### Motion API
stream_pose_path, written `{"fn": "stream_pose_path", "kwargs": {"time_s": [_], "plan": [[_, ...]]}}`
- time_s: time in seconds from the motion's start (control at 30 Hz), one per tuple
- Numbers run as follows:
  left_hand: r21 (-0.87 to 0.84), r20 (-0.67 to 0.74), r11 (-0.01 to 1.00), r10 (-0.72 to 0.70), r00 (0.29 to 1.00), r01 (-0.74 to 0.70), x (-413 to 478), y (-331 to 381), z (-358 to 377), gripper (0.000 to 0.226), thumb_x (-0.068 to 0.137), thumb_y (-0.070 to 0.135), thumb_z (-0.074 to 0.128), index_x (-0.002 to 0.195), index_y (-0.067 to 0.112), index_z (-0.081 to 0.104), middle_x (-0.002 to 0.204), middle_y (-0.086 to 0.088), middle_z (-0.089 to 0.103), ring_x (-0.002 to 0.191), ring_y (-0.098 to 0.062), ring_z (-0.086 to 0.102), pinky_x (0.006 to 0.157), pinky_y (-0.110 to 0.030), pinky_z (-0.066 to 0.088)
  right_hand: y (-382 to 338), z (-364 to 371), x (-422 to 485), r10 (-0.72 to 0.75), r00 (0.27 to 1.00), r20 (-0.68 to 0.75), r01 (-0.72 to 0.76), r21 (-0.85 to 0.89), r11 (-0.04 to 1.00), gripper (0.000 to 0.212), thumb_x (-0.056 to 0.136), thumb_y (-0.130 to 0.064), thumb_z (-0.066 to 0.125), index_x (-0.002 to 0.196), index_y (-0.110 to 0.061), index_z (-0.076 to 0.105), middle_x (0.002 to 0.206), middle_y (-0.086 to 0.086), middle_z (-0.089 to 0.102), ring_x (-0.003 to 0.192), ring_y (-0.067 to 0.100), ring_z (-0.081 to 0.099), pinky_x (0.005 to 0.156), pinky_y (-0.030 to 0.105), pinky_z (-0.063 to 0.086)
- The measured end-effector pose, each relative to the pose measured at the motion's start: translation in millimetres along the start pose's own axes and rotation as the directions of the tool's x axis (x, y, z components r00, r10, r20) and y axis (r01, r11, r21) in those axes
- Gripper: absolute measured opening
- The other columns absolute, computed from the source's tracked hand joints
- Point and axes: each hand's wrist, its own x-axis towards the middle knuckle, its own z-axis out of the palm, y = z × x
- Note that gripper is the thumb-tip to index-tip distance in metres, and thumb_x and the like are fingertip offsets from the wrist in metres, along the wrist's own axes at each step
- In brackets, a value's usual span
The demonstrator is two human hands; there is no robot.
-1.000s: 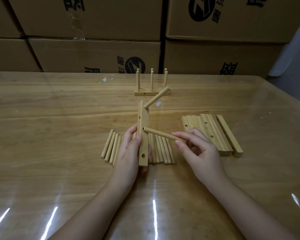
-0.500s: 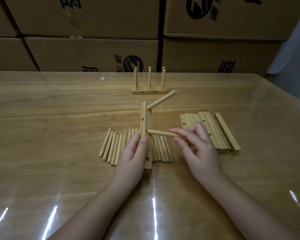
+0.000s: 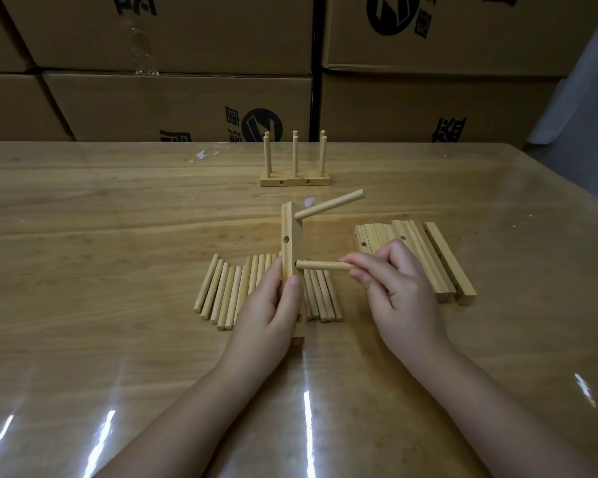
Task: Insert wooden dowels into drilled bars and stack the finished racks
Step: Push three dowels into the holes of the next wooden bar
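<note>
My left hand [image 3: 270, 307] grips a drilled wooden bar [image 3: 290, 243], held on end above the table. One dowel [image 3: 330, 208] sticks out of the bar's far hole, slanting up to the right. My right hand [image 3: 394, 288] pinches a second dowel [image 3: 321, 265] whose left tip sits at the bar's middle hole. A row of loose dowels [image 3: 228, 291] lies on the table under the bar. A pile of drilled bars [image 3: 425, 257] lies to the right, partly behind my right hand. A finished rack [image 3: 296, 181] with upright dowels stands farther back.
The wooden table [image 3: 101, 253] has a glossy transparent cover with glare streaks near me. Stacked cardboard boxes [image 3: 173, 105] wall off the far edge. Small white scraps [image 3: 202, 155] lie at the back of the table.
My right hand has levelled the second dowel and pushed it leftward until its tip meets the bar's middle hole. The bar stays in my left hand.
</note>
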Motion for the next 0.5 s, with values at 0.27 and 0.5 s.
{"fn": "stream_pose_path", "kwargs": {"time_s": [0.27, 0.5], "plan": [[0.1, -0.012, 0.995, -0.002, 1.0, 0.003, -0.6, 0.0, 1.4, 0.018, 0.098, 0.032, 0.04, 0.105, 0.025, 0.055, 0.063, 0.005, 0.05, 0.055, -0.014, 0.045, 0.057, -0.05, 0.046, -1.0, -2.5, 0.3, -0.019, 0.999, 0.033, 0.021, -0.062, 0.998, 0.021, 0.087, -0.009, 0.057, 0.102, -0.011, 0.072, 0.073, 0.008, 0.048, 0.069, 0.021, 0.047, 0.055, 0.032, 0.043], [0.155, -0.014, 0.987, -0.043, 0.999, 0.045, -0.1, 1.1, 1.0, 0.031, 0.094, 0.04, 0.038, 0.1, 0.014, 0.053, 0.059, 0.009, 0.045, 0.054, -0.014, 0.045, 0.054, -0.056, 0.049, 0.6, -1.7, -0.1, -0.026, 0.997, 0.077, 0.036, -0.127, 0.991, 0.02, 0.084, -0.001, 0.064, 0.1, -0.01, 0.072, 0.07, 0.007, 0.047, 0.065, 0.018, 0.044, 0.052, 0.022, 0.034]]}}
